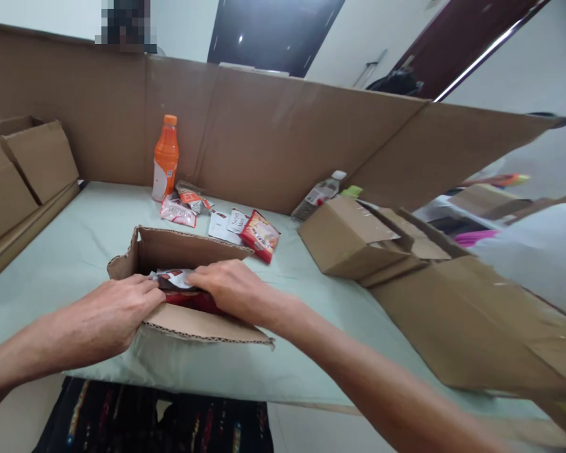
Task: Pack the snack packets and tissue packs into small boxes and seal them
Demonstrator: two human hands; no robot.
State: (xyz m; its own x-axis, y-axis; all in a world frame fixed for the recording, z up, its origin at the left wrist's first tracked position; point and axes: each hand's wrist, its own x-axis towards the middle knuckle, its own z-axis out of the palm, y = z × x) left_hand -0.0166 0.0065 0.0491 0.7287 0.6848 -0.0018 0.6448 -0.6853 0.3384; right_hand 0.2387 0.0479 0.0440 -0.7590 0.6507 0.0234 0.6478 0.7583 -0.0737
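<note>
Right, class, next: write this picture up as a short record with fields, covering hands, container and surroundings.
Left hand: fingertips at a silver-and-white plastic packet
Right hand: fingers on that packet's right end
Container: open brown cardboard box, red item below the packet
Beyond box: upright orange plastic bottle; red-and-yellow packet
Surface: pale green covering

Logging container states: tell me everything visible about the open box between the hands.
The open box is plain brown, apparently corrugated cardboard, with a wavy core showing along its edges. It sits on the pale green table cover, opening upward, near flap splayed toward the person. A silvery-white packet and something red show inside. The left hand lies over its near left corner; the right hand reaches in and hides part of the right end; its contact with the cardboard is unclear.
</note>
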